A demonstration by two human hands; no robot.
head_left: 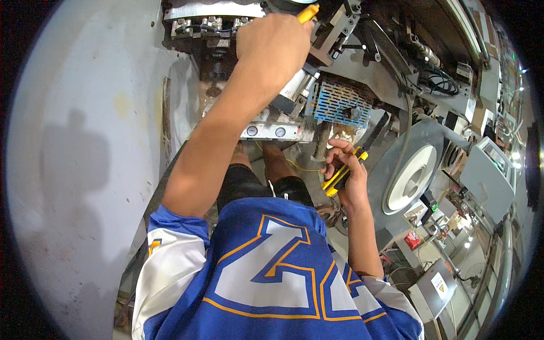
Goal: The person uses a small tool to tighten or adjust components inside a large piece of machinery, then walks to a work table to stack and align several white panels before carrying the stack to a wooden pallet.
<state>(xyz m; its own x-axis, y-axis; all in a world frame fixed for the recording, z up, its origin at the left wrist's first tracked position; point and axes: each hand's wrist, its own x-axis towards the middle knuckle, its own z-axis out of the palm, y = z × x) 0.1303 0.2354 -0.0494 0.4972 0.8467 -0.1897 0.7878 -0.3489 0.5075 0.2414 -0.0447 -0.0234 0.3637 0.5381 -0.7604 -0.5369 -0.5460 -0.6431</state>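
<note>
Hands, two, bare, at an industrial machine seen from above.

Left hand (272,48): fist closed around a yellow-handled tool (308,12), only the handle tip showing past the knuckles, at the machine's upper edge beside a row of bolted fittings (207,24). Working end hidden behind the hand.

Right hand (345,173): fingers wrapped around a yellow-and-black tool (362,148), dark blade or shaft angled up toward a blue perforated guard (340,102); held low, near the machine's middle, just beside a large grey disc housing (411,170).

Also present: two small round gauges (266,131) on a pale bar under the left forearm; black cables (442,82) at the upper right; grey panel (85,141) at left.

Risks, judged:
- Left tool may slip off its hidden seat, since the grip is at full reach; knuckles would strike the fittings.
- Right tool's tip sits close to the guard and could catch in its slots.
- Forearm lies across the gauges; leaning could knock them.
- Either tool, if dropped, would likely fall into the machine gaps below.
</note>
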